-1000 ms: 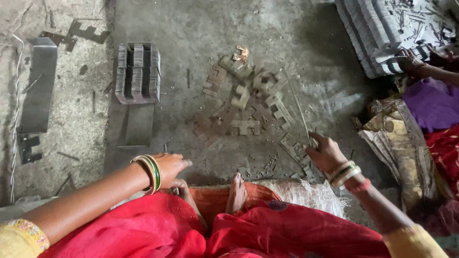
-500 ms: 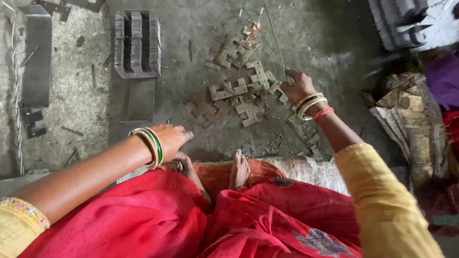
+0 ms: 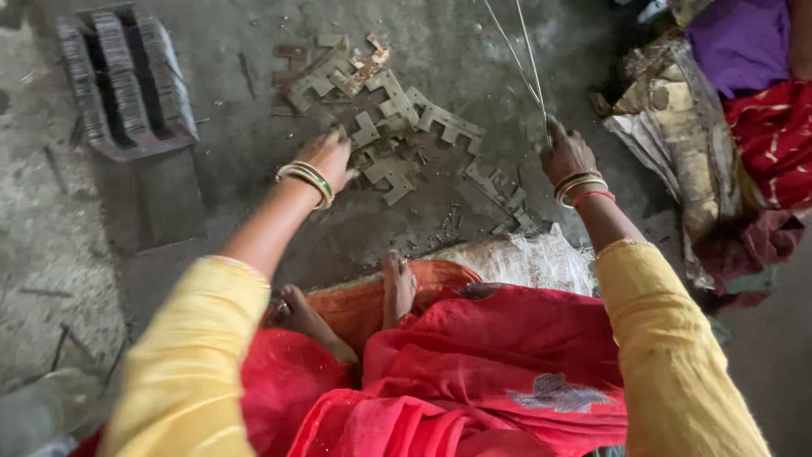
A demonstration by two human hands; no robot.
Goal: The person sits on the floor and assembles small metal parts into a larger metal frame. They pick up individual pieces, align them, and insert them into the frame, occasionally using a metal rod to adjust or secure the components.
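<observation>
Left hand (image 3: 328, 159) has moved forward off the near floor and now rests, fingers spread, on the scattered flat metal pieces (image 3: 393, 127) at centre; right hand (image 3: 565, 152) remains closed, pinching thin wire rods (image 3: 524, 59). Stacked metal block (image 3: 127, 80) far left; cloth bundle (image 3: 677, 127) crowds right

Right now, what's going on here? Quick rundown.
A person sits on the grey concrete floor with bare feet out in front. The left hand rests on a scattered pile of flat, E-shaped grey metal plates, touching those at its near edge. The right hand is closed around thin metal wires that run up out of view. A stacked block of the same plates stands at upper left. Crumpled cloth and sacking lie at right.
</observation>
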